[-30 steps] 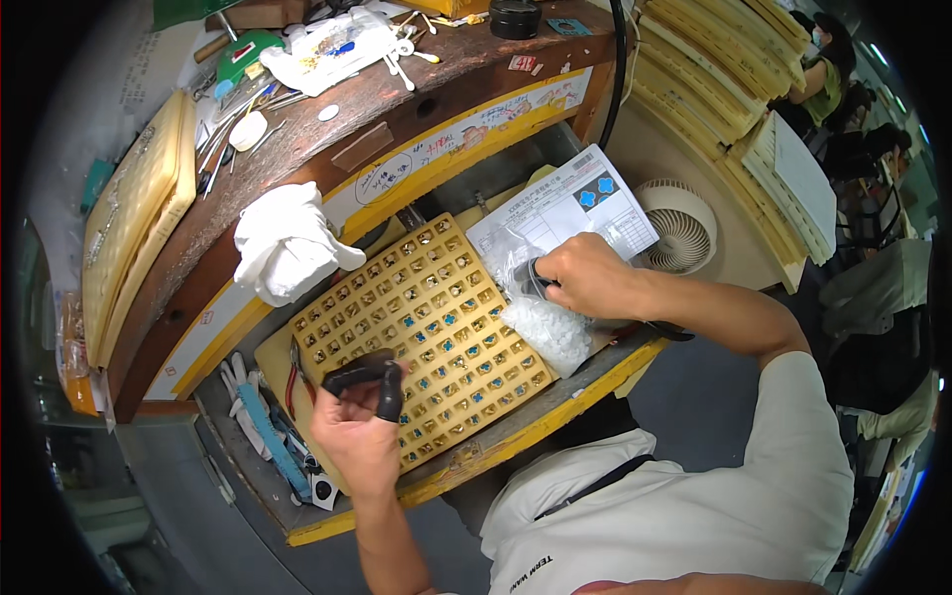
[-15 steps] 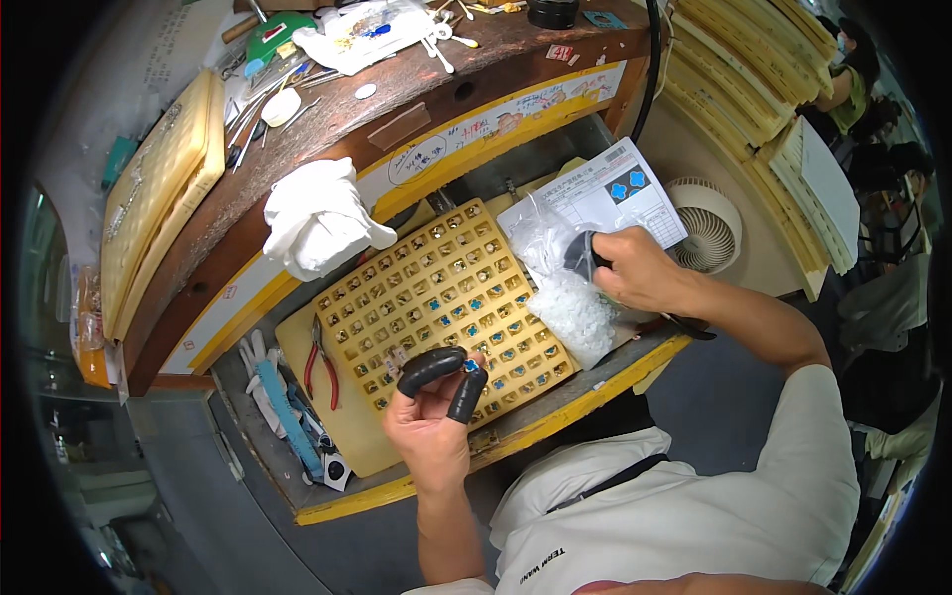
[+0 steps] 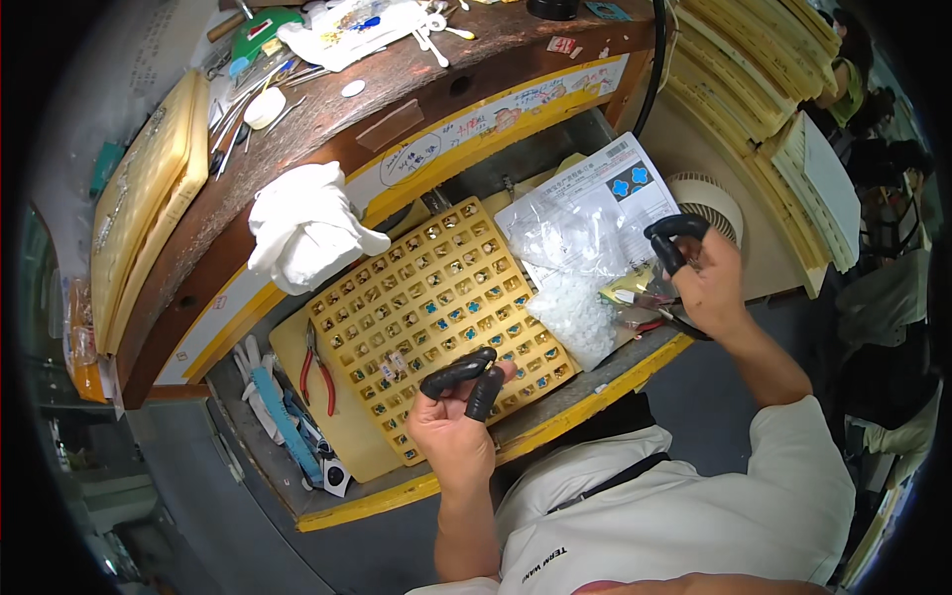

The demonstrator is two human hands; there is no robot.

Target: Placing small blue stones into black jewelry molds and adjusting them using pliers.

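My left hand [image 3: 454,418], with black finger cots, pinches a tiny piece [image 3: 490,366] over the lower part of a yellow slotted tray [image 3: 364,322] that holds several small gold and blue pieces. My right hand [image 3: 706,283], also in black cots, has thumb and index together over a printed sheet [image 3: 585,178] with blue cross pictures; what they hold is too small to make out. Below it lie a clear bag [image 3: 565,243] and a bag of white bits [image 3: 577,322]. Red-handled pliers [image 3: 327,385] lie left of the tray.
A white cloth [image 3: 312,223] hangs at the bench edge [image 3: 466,74], below scattered tools and swabs. Stacked yellow boards stand left [image 3: 144,198] and right [image 3: 744,69]. A white fan [image 3: 706,193], gloves [image 3: 268,397] and seated people [image 3: 858,89] are also in view.
My right hand has come out of the clear bag and moved up and right. My left hand has moved rightward over the tray, still pinched.
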